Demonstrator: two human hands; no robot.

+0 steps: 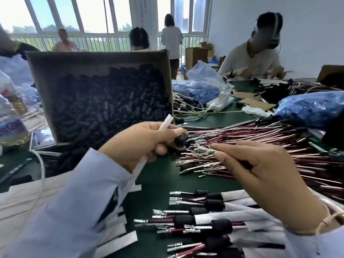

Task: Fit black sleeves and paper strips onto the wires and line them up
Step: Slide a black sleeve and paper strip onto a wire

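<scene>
Currently mid-fit: left hand (141, 144) grips a black sleeve (180, 141) plus rolled paper strip (165, 122), right hand (260, 170) pinches wires (204, 150) just right of the sleeve. Next, likely: thread terminals into the sleeve bore, needs alignment.

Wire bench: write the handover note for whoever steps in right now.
Left hand: holds a rolled paper strip and a black sleeve at its fingertips.
Right hand: pinches a few wires by their metal terminals, pulled from the loose pile.
Supplies: cardboard box of sleeves propped up at left; flat paper strips near the left sleeve.
Done: several wires with sleeve and paper fitted lie in a row at the near edge.
Left: fit the held wires, add them to the row; most of the pile remains.
</scene>
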